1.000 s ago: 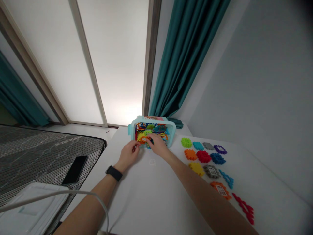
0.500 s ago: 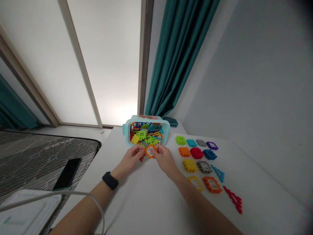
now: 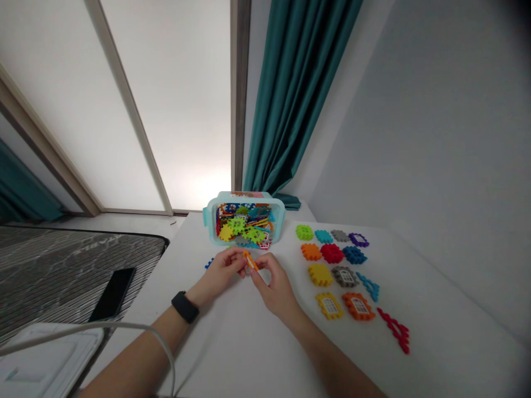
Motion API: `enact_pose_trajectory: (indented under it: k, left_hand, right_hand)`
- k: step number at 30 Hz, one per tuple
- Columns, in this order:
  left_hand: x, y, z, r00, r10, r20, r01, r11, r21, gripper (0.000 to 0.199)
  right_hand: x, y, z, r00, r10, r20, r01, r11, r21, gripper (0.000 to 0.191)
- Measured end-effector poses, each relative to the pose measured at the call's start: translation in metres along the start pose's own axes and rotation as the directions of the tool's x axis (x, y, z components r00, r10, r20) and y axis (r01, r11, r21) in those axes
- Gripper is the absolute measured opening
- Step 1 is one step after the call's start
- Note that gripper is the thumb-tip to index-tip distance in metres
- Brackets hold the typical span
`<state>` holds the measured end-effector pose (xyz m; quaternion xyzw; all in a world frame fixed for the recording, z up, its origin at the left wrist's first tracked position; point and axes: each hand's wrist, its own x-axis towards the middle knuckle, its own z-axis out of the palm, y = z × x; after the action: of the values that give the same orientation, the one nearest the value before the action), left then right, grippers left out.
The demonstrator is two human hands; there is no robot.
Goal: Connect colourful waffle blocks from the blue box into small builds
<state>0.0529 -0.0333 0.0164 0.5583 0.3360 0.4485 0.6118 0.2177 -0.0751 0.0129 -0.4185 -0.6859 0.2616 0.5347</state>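
Observation:
An orange toothed piece (image 3: 250,261) is seen nearly edge-on between both hands, just in front of the bin. My left hand (image 3: 228,268) pinches its left side, and the fingertips of my right hand (image 3: 271,279) hold its right side. The pale teal bin (image 3: 281,221) holds many coloured pieces, with a yellow piece (image 3: 226,232) and a green piece (image 3: 238,224) on top. Part of a blue piece (image 3: 209,263) shows on the table beside my left hand.
On the right of the white table (image 3: 249,342) lie rows of coloured pieces, among them a yellow one (image 3: 320,275), an orange one (image 3: 358,307) and a red one (image 3: 396,330). A grey-white cable (image 3: 153,330) crosses the lower left. A black phone (image 3: 113,294) lies at left.
The orange piece has turned from facing the camera to nearly edge-on. My right hand has shifted slightly down and left. A blue piece now shows beside my left hand.

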Motion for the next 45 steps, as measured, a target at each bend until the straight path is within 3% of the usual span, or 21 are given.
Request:
enact_pose_trajectory:
  k: [9,15,21,24,27,29,32,45]
  left_hand:
    - [-0.003,0.006,-0.005,0.996,-0.093,0.006,0.088,0.918,-0.387,0.036]
    - [-0.004,0.009,-0.005,0.985,-0.170,0.004,0.158,0.907,-0.390,0.035]
    - [-0.003,0.008,-0.004,0.985,-0.170,-0.031,0.148,0.923,-0.355,0.036]
    - [-0.002,0.007,-0.005,0.989,-0.147,-0.029,0.130,0.940,-0.315,0.037]
    - [-0.002,0.004,-0.004,0.991,-0.125,-0.036,0.113,0.964,-0.240,0.037]
    - [-0.001,0.003,-0.004,0.993,-0.115,-0.040,0.105,0.974,-0.203,0.037]
    - [-0.001,0.001,-0.004,0.994,-0.108,-0.031,0.100,0.976,-0.194,0.038]
    - [-0.003,0.003,-0.004,0.991,-0.133,-0.003,0.127,0.953,-0.275,0.041]
  right_hand:
    - [-0.002,0.003,-0.001,0.993,-0.111,0.028,0.113,0.986,-0.124,0.019]
    - [-0.003,0.007,-0.002,0.992,-0.109,0.060,0.118,0.978,-0.173,0.023]
    - [-0.002,0.009,-0.003,0.990,-0.099,0.096,0.111,0.986,-0.124,0.019]
    - [-0.001,0.011,-0.001,0.999,-0.024,0.035,0.025,0.998,-0.052,0.008]
    - [0.003,0.013,0.001,0.983,0.175,-0.049,-0.165,0.974,0.157,0.011]
    - [0.005,0.012,0.001,0.950,0.313,0.005,-0.296,0.895,0.333,0.024]
    - [0.007,0.010,0.001,0.902,0.414,0.125,-0.419,0.766,0.487,0.036]
    - [0.007,0.008,-0.003,0.879,0.431,0.205,-0.447,0.591,0.671,0.039]
